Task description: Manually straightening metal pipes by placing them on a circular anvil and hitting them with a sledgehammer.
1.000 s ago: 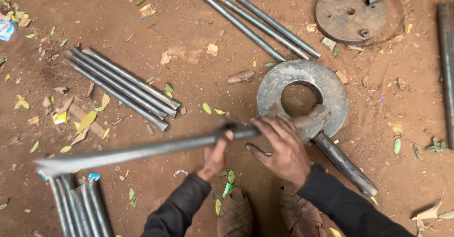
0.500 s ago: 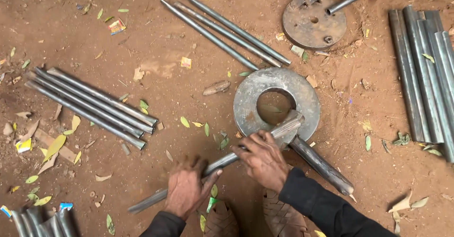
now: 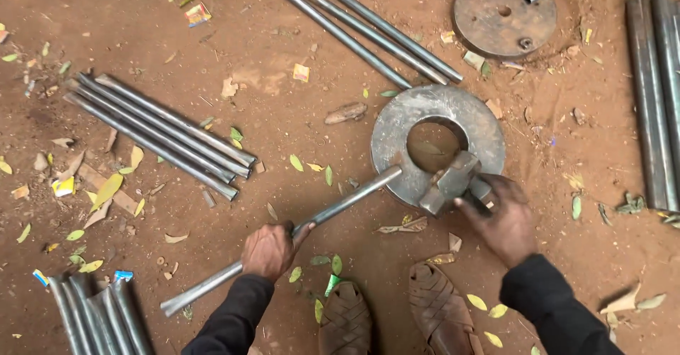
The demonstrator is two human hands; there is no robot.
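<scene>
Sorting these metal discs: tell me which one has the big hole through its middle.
The grey ring plate by the right hand, under the hammer. The rusty disc at top has only small holes.

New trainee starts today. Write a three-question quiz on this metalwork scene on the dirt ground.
1. True or false: the long grey metal rod gripped by the left hand has its far end resting on the flat round steel ring with a central hole.
2. What does the right hand grip?
A. a heavy grey metal hammer
B. a leaf
C. a sandal
3. Fill in: the hammer head lies on the ring's ____ edge, the side towards the brown woven sandals.

Key: 1 true; 2 A; 3 near.
</scene>
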